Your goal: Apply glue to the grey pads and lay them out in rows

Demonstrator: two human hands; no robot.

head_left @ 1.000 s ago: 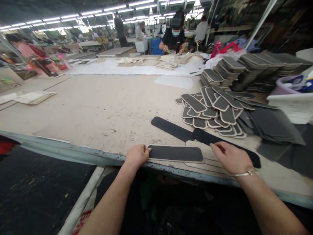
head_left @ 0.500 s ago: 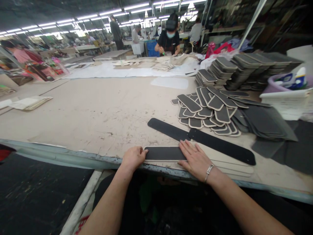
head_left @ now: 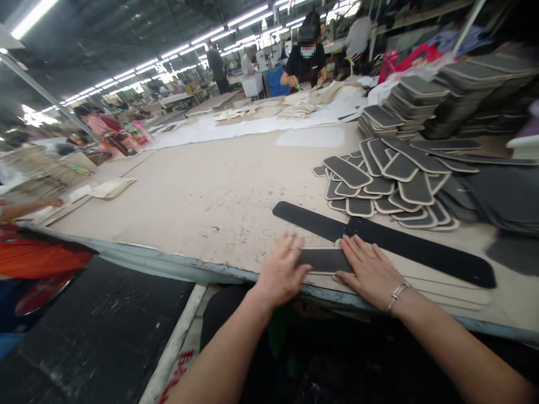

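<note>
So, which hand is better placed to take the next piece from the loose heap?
Likely the right hand, resting on the grey strip, nearer the loose heap; the left hand is farther off.

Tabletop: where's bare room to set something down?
The broadest bare stretch of tabletop lies between the papers at left and the black strips, with white paper beyond. Crowded: the right, with a panel pile and stacks behind, and the near edge where left hand and right hand partly cover a panel.

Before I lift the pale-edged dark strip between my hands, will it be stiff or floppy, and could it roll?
The strip looks thin, so it's probably light. Similar pieces lie straight across one another, suggesting some stiffness. Lying flat, it seems unlikely to roll.
</note>
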